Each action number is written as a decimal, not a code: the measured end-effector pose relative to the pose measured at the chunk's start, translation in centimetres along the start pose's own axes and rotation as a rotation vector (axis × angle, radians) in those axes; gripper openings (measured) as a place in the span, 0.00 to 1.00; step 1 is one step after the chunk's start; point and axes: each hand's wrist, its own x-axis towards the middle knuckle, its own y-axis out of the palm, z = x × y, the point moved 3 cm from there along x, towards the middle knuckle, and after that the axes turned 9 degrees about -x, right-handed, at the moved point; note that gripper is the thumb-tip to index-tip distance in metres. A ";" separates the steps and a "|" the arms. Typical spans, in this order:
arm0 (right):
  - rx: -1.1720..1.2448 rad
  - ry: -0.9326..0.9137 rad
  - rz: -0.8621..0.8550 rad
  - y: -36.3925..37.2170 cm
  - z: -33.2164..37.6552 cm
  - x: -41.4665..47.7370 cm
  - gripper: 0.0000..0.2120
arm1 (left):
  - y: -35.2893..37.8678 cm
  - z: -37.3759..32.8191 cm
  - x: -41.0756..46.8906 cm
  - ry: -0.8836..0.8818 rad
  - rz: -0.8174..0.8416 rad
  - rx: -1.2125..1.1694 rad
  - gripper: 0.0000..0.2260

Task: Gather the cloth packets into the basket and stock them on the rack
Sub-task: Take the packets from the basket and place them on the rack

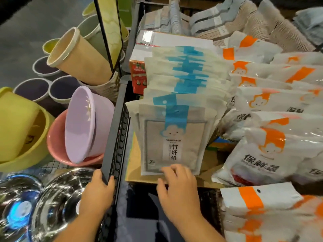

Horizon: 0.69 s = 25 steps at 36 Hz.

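Two hands sit low in view. At 7 o'clock the left hand [98, 188] clasps the top edge of the black mesh rack wall [115, 137]. At 6 o'clock the right hand [178, 189] lays bent fingers on the bottom edge of the front cloth packet [172, 137]; whether they pinch it cannot be told. Behind it the row of packets [187, 79] stands toward 12 o'clock, with orange bags [267, 154] at 3 o'clock.

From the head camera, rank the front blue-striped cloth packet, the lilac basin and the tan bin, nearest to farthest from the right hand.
1. front blue-striped cloth packet: just ahead, touched by the right hand.
2. lilac basin: off to the left.
3. tan bin: far upper left.
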 end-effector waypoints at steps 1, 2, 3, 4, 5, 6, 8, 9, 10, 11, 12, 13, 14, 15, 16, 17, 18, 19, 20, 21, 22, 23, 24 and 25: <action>-0.093 -0.035 0.100 0.5 0.3 -0.2 0.14 | 0.0 0.0 0.0 -0.002 0.001 0.002 0.09; -0.171 -0.025 0.172 0.7 0.6 -0.2 0.19 | 0.0 0.0 0.0 -0.005 0.002 0.002 0.08; -0.224 -0.009 0.263 0.9 1.0 -0.1 0.24 | -0.1 0.0 0.0 -0.009 0.003 0.000 0.08; -0.265 -0.004 0.355 1.3 1.2 0.2 0.28 | -0.2 0.0 -0.1 -0.011 0.003 -0.002 0.08; -0.267 0.012 0.426 1.6 1.2 0.5 0.31 | -0.2 0.0 -0.1 -0.010 0.003 -0.003 0.08; -0.262 0.038 0.464 1.7 1.2 1.0 0.33 | -0.2 0.0 -0.2 -0.009 0.001 -0.007 0.08; -0.238 0.073 0.456 1.5 1.4 2.3 0.33 | -0.1 0.0 -0.1 -0.009 0.003 -0.008 0.09; -0.222 0.083 0.453 1.5 1.4 2.7 0.33 | -0.1 0.0 -0.1 -0.014 0.005 -0.005 0.09; -0.222 0.088 0.455 1.4 1.6 3.0 0.33 | -0.1 0.0 -0.1 -0.016 0.006 -0.003 0.09; -0.233 0.084 0.460 1.3 1.6 3.0 0.33 | -0.1 0.1 -0.1 -0.016 0.007 0.000 0.08; -0.256 0.067 0.460 1.1 1.6 2.6 0.32 | -0.1 0.1 -0.1 -0.015 0.007 0.001 0.08; -0.290 0.039 0.457 1.0 1.7 2.0 0.29 | -0.1 0.1 -0.1 -0.015 0.005 0.002 0.08; -0.322 0.011 0.452 0.9 1.8 1.3 0.26 | 0.0 0.1 0.0 -0.012 0.002 0.002 0.08; -0.333 -0.005 0.449 0.8 1.7 0.6 0.23 | 0.0 0.1 0.0 -0.011 -0.001 0.003 0.08; -0.332 -0.006 0.457 0.9 1.6 0.2 0.22 | 0.0 0.1 0.0 -0.012 -0.004 0.003 0.08; -0.328 -0.001 0.472 1.0 1.5 0.1 0.23 | 0.0 0.1 0.1 -0.016 -0.004 0.005 0.09; -0.324 0.006 0.491 1.2 1.4 0.2 0.25 | 0.1 0.2 0.1 -0.021 -0.004 0.006 0.09; -0.317 0.013 0.508 1.4 1.3 0.4 0.28 | 0.1 0.2 0.1 -0.022 -0.004 0.009 0.09; -0.311 0.021 0.527 1.6 1.2 0.7 0.32 | 0.1 0.2 0.0 -0.021 -0.004 0.013 0.09; -0.303 0.025 0.543 1.7 1.2 1.1 0.34 | 0.2 0.2 0.0 -0.016 -0.007 0.015 0.09; -0.293 0.028 0.549 1.6 1.0 1.3 0.35 | 0.2 0.2 0.1 -0.012 -0.008 0.019 0.09; -0.284 0.029 0.550 1.5 0.9 1.4 0.35 | 0.2 0.1 0.1 -0.013 -0.009 0.027 0.09; -0.279 0.025 0.553 1.4 0.7 1.4 0.34 | 0.3 0.2 0.1 -0.019 -0.010 0.037 0.09; -0.279 0.017 0.560 1.2 0.7 1.1 0.33 | 0.2 0.2 0.1 -0.025 -0.014 0.046 0.09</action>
